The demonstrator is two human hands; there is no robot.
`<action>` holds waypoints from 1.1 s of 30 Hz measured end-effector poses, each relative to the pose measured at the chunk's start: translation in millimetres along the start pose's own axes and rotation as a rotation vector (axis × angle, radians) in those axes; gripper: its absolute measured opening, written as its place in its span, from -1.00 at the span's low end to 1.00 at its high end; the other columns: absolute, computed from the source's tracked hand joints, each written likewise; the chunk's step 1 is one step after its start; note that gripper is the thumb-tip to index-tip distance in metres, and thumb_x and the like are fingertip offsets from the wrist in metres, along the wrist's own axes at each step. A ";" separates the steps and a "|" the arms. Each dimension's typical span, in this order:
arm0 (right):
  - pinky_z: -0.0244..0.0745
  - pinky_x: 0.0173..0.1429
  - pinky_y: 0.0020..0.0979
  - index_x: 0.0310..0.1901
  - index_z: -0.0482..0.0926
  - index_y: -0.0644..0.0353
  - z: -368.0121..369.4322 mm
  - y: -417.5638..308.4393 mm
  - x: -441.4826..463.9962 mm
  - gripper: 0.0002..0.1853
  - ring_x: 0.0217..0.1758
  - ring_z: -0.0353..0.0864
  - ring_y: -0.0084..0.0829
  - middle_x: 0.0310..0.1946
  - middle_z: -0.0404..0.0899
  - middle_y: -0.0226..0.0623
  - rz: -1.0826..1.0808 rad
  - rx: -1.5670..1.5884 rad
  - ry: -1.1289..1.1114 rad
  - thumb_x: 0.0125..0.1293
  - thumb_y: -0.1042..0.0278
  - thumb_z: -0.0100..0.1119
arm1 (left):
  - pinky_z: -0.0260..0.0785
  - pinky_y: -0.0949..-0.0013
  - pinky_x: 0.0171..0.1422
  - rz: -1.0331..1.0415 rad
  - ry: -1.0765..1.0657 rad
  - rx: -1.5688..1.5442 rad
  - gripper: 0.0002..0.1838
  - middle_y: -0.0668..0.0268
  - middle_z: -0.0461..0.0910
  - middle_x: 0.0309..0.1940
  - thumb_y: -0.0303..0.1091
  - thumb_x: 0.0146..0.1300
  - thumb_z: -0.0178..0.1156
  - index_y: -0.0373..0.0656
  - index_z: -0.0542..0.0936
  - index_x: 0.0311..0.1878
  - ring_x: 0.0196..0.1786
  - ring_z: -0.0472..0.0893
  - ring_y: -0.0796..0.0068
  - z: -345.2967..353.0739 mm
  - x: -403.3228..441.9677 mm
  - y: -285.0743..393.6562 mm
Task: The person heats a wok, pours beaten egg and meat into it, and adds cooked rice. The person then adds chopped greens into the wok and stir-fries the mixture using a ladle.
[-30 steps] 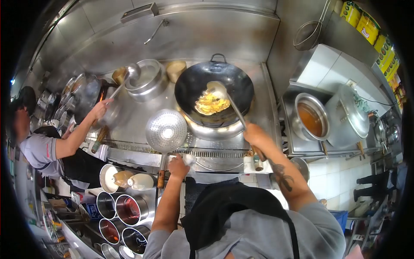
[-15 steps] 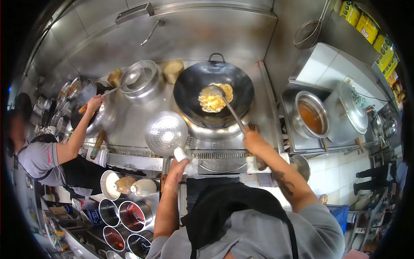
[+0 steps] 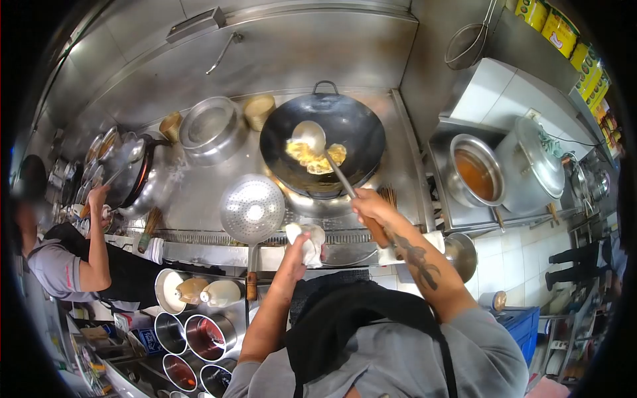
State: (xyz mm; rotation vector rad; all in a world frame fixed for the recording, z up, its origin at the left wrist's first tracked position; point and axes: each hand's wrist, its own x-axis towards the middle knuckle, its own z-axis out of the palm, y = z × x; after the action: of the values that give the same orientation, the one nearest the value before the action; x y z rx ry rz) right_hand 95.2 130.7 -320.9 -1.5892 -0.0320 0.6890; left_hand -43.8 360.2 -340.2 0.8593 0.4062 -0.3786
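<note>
My right hand (image 3: 373,207) is wrapped round the wooden-ended handle of a long metal ladle (image 3: 309,135). The ladle's bowl lies over cooked egg (image 3: 312,158) inside a large black wok (image 3: 358,126) on the stove. The egg is yellow and browned, in uneven pieces. Below the wok's near rim, my left hand (image 3: 295,257) grips a bunched white cloth (image 3: 312,247) at the stove's front edge; some fingers are hidden by it. Just left of that hand, a perforated strainer (image 3: 252,209) rests with its wooden handle toward me.
A co-worker's hand (image 3: 98,198) is at another wok (image 3: 129,176) on the left. Metal pots (image 3: 215,142) sit behind the strainer. Sauce containers (image 3: 206,335) and two bottles (image 3: 221,292) stand lower left. At right is a pot of brown liquid (image 3: 476,174).
The ladle's bowl has shifted left and up, and the egg has spread apart leftward. My left hand has moved right and gathered the cloth. The co-worker's hand has moved down and left.
</note>
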 end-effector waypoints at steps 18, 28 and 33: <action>0.48 -0.52 -0.22 -0.07 0.43 0.40 -39.5 -17.3 -37.5 -0.67 -0.58 0.58 -0.21 -0.52 0.53 -0.03 0.028 -0.318 0.052 0.20 0.34 0.06 | 0.39 -0.14 -0.03 -0.056 0.123 -0.261 -0.36 0.20 0.45 -0.02 0.30 0.32 -0.35 -0.02 0.33 0.13 -0.05 0.51 0.11 52.2 103.5 25.9; 0.56 -0.20 -0.12 0.13 0.34 0.41 -5.9 -31.0 -39.3 -0.52 -0.29 0.66 -0.04 -0.23 0.59 0.13 -0.068 -0.626 0.069 0.21 0.33 0.02 | 0.39 -0.05 -0.01 0.009 0.151 -0.227 -0.63 0.21 0.45 0.01 -0.06 0.31 0.00 -0.02 0.36 0.08 -0.02 0.48 0.12 50.4 122.3 28.7; 0.54 -0.14 -0.11 0.14 0.29 0.45 -14.7 -34.5 -35.2 -0.57 -0.18 0.64 0.01 -0.22 0.60 0.11 -0.017 -1.108 0.286 0.26 0.41 -0.12 | 0.43 0.08 -0.11 0.030 0.216 -0.264 -0.78 0.24 0.53 -0.15 -0.29 0.26 0.10 -0.04 0.43 -0.04 -0.08 0.50 0.23 41.6 136.3 27.7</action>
State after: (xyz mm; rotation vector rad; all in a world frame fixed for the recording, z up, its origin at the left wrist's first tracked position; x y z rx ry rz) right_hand 85.8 108.5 -275.4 -2.7322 -0.2502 0.4162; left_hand 94.3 322.7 -364.4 0.6482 0.6276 -0.1989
